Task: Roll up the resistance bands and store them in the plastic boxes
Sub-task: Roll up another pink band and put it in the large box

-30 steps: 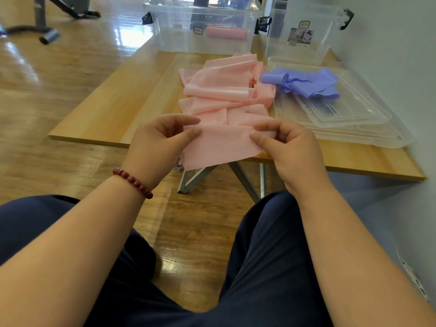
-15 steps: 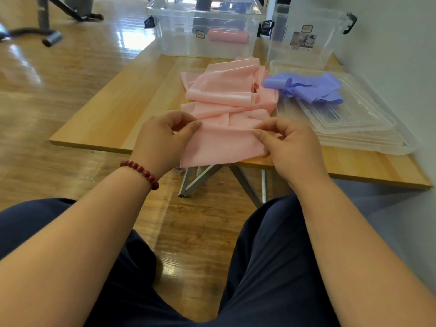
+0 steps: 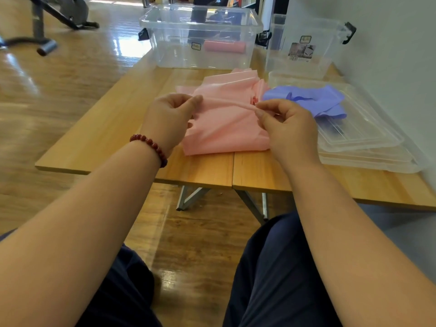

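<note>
Head view: left hand [image 3: 166, 119], right hand [image 3: 284, 125] grip clamped on pink band [image 3: 224, 128] edge

Beside your left hand [image 3: 168, 119] the left part of the counter [image 3: 113, 128] is bare wood from the near edge back to the large clear box [image 3: 169, 50]. That box stands open-topped across the back with a pink roll [image 3: 224, 46] lying inside. The pink resistance band [image 3: 224, 131], heaped in the middle, fills the room between your hands and the box. Right of your right hand [image 3: 285, 123], stacked clear lids [image 3: 368, 147] cover the counter up to the wall [image 3: 396, 67], a purple band [image 3: 316, 100] bunched on top. The smaller clear box [image 3: 328, 60] stands behind the lids, close to the wall. A strip of bare wood runs along the near edge.
</note>
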`<state>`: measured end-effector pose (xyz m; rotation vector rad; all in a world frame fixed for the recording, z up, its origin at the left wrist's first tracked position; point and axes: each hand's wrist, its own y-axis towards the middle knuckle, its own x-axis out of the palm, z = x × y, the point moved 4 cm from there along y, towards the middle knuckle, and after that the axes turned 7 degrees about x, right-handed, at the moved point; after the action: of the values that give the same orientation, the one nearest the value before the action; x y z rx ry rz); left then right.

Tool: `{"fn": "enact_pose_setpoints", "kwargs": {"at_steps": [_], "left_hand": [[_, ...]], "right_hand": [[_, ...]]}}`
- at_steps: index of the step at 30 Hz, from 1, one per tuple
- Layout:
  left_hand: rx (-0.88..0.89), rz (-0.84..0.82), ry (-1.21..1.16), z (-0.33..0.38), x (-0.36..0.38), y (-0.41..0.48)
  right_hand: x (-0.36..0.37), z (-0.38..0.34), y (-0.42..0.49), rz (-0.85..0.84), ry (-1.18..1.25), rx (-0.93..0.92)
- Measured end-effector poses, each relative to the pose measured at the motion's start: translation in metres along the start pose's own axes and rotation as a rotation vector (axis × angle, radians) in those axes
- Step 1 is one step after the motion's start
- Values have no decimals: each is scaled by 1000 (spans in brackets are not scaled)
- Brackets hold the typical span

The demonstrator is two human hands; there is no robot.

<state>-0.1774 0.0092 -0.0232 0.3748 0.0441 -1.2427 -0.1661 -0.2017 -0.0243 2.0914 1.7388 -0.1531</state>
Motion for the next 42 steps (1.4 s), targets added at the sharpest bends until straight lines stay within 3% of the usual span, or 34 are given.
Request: {"fn": "enact_pose_setpoints", "kwargs": {"at_steps": [5,16,22,29,42], "left_hand": [[11,22,-31,-4,9,-2],[-67,17,-96,-9,-4,-15],[-69,-129,-109,-8,-10,-20],[-17,-25,31,-5,-21,-22],[28,38,12,-7,-23,-25]], "right_hand": [[2,3,1,-16,91,43],[-5,3,-6,-25,-1,-12],[-3,1,-5,-57,-44,0],[-1,3,-9,-163,55,80],[2,7,-13,-83,-1,77]]}}
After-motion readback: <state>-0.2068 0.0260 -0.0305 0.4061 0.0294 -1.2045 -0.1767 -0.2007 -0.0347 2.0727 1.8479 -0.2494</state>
